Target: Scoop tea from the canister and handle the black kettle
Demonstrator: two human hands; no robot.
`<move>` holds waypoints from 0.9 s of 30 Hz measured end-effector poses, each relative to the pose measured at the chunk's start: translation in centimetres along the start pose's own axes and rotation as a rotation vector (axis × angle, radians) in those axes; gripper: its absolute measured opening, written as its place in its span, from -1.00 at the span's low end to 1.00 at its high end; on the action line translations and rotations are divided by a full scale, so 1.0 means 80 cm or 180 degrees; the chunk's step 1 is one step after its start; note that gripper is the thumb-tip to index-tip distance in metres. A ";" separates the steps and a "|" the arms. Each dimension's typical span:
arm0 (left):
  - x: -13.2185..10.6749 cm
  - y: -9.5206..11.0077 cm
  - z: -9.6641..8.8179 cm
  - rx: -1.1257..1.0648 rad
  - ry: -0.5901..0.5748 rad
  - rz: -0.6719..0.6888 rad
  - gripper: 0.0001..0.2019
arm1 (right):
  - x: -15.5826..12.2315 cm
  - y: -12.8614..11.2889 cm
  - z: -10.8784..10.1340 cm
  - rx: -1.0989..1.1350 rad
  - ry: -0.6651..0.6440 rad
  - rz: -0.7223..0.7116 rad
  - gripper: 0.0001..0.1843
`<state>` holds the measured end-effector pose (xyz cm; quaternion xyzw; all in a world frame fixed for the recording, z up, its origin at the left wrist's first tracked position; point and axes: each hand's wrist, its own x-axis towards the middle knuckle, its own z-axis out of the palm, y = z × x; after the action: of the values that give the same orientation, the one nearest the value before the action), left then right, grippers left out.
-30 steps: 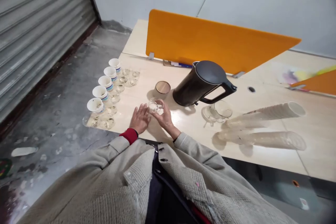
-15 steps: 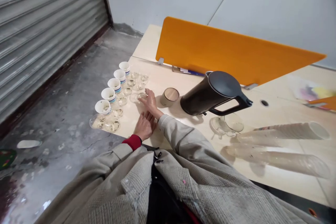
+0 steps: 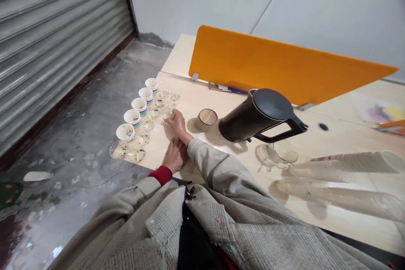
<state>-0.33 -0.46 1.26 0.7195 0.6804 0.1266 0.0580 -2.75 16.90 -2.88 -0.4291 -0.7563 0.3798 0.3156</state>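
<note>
- Head cam: it's all happening on a pale wood-look table (image 3: 193, 93), with a blotchy grey floor (image 3: 91, 105) off to the left, a ribbed metal shutter (image 3: 60, 38) past that, and a pale wall (image 3: 221, 12) with a dark smudge up top.
- Big orange divider (image 3: 284, 63) clipped along the back. In front of it sits a chunky black kettle (image 3: 253, 116), covering part of the divider's lower edge.
- Between kettle and hands there's a round canister (image 3: 206, 120) with a wood-grain top, just beside the right hand.
- Over on the right: a clear vessel (image 3: 283, 152) near the kettle handle, plus two long stacks of cups (image 3: 351, 162) — can't tell if they're standing or lying.
- Five white paper cups (image 3: 140, 106) with blue bands line the table's left edge, clear little cups (image 3: 148, 124) crowded next to them, several with dark flecks inside.
- The right hand (image 3: 177, 123) has its fingers pinched on one small clear cup (image 3: 168, 114), down at the inner side of that cluster. It's see-through and shallow, partly hidden by the fingers — contents too small to make out.
- Left hand (image 3: 174, 156) lies palm-down on the table, fingertips tucked by the right wrist, so I can't tell its grip.
</note>
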 end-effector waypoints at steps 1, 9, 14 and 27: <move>0.000 -0.001 0.001 0.0013 0.0014 0.0011 -0.56 | 0.001 -0.002 -0.002 -0.0031 -0.0041 0.0010 -0.40; -0.001 -0.003 0.010 0.0070 0.0112 0.0021 -0.59 | -0.010 -0.020 -0.023 -0.0134 -0.0142 0.0059 -0.39; -0.001 -0.009 0.017 0.0101 0.0110 0.0025 -0.60 | -0.053 -0.029 -0.060 -0.0126 -0.0068 -0.0059 -0.24; 0.023 -0.011 0.018 0.0006 -0.0108 -0.0234 -0.38 | -0.305 0.005 -0.343 -0.0324 0.0639 0.0172 -0.72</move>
<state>-0.70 1.54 -0.16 0.6961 0.7054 0.1115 0.0735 30.02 3.70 7.12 -0.5007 -0.7274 0.3044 0.3571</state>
